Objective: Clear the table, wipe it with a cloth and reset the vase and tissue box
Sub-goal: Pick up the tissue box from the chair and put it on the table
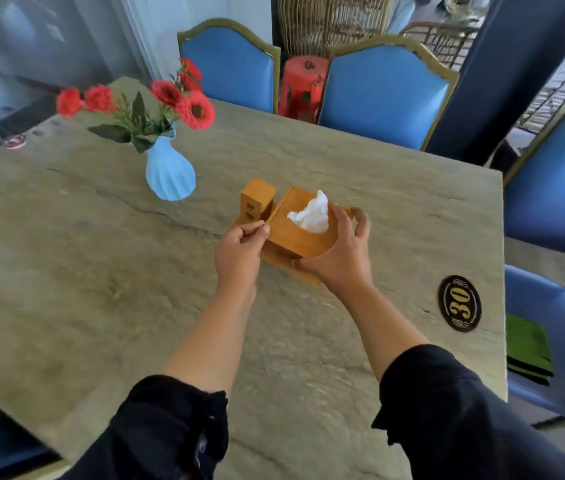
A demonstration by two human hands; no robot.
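We hold the wooden tissue box (pixel 300 233) on the worktop (pixel 101 271) just right of the blue vase (pixel 169 173), our right hand (pixel 334 258) curled around its near corner, our left hand (pixel 239 249) pinching its left edge

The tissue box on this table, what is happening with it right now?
A person in black sleeves is handling the wooden tissue box with both hands. The right hand grips its near right corner, and the left hand pinches its left edge. A white tissue sticks out of the top. The blue vase with red flowers stands apart, to the left on the stone table. A folded green cloth lies on a blue chair at the right.
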